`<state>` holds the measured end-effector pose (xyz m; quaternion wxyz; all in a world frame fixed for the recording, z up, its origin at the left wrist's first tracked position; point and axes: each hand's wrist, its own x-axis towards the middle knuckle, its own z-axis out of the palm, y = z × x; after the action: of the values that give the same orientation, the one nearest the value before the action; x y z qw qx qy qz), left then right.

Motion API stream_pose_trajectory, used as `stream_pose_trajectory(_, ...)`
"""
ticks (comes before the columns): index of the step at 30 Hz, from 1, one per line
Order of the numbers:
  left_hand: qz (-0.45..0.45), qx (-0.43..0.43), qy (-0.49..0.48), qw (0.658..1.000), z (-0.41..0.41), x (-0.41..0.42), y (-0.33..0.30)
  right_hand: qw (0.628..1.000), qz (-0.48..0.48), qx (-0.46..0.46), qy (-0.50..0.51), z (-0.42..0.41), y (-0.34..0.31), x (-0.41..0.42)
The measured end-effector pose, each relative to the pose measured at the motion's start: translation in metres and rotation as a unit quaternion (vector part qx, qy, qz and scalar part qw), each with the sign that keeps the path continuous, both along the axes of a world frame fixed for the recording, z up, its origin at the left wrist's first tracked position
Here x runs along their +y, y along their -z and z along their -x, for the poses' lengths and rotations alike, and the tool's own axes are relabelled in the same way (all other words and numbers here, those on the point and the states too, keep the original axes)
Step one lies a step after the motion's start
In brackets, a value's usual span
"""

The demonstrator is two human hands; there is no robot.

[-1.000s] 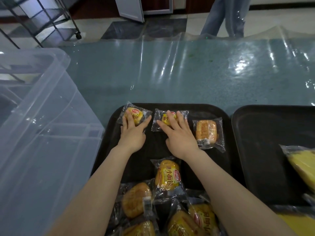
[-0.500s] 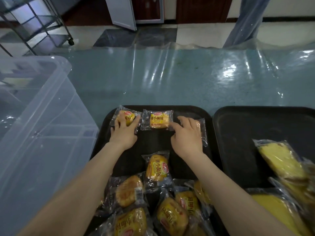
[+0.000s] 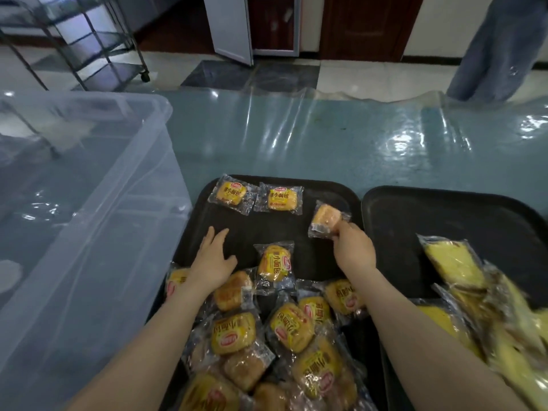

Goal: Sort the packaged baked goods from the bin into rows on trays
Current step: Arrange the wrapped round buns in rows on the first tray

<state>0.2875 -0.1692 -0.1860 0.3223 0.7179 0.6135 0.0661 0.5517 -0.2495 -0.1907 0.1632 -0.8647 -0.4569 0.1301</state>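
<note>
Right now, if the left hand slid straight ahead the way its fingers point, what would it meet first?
Bare black tray first, then probably the far-left yellow-labelled bread packet in the back row; the left hand points up-right toward it, though depth is unclear.

A blue-green surface (image 3: 326, 143) under a wrinkled clear plastic sheet fills the middle of the frame. At the left, a large clear plastic bin (image 3: 89, 203) rests on it. Lower centre sits a black tray (image 3: 335, 197) carrying wrapped small buns, and touching its right side lies a second black tray (image 3: 444, 209) with packaged yellow cake slices.
</note>
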Motion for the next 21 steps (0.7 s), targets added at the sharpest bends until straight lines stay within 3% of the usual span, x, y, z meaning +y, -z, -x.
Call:
stream_pose_trajectory(7, -0.054, -0.099, 0.015, 0.994, 0.001, -0.036, -0.038, 0.969, -0.151, 0.191, -0.046, 0.038, -0.04, -0.006)
stream_pose_trajectory(15, -0.071, -0.214, 0.083, 0.971, -0.025, -0.055, -0.082, 0.941, -0.153, 0.252, -0.166, 0.065, -0.086, -0.017)
stream_pose_trajectory(21, -0.04, -0.292, 0.014, 0.955, -0.038, -0.061, -0.092, 0.891, -0.202, 0.395, -0.099, 0.058, -0.088, -0.032)
